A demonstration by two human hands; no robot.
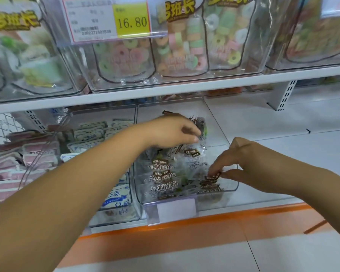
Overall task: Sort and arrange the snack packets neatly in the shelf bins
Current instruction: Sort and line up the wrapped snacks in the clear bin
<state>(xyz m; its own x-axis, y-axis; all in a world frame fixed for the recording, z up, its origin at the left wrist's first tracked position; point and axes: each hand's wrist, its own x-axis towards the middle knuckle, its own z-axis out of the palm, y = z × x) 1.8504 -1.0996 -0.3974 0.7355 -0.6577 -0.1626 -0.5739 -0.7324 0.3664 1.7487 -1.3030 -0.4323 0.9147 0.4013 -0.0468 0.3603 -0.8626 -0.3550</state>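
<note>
Nearest the viewer, an orange shelf edge (185,222) ran below a clear bin (231,190) with a blank label holder (175,210) on its front. Inside the bin lay the snack packets (163,177), clear wrappers with dark printed bands, roughly stacked on the left and loose on the right. The right hand (243,160) reached in from the right, its fingertips pinching only the dark end of one packet (212,177) near the front right corner. Further back, the left hand (175,132) had its fingers curled round a raised packet (196,122) above the rear of the pile. The glossy wrappers looked slippery, so the thin pinch on one end could probably slip and let that packet fall back crooked or tip over the low front wall. Drawing the raised packet away might also drag its neighbours and upset the stacked rows. A packet sliding leftward could land among the blue and white packets (118,195) in the next bin and mix the kinds. Beyond, on the shelf above, stood bins of ring candy (177,46) under a price tag (106,18).
</note>
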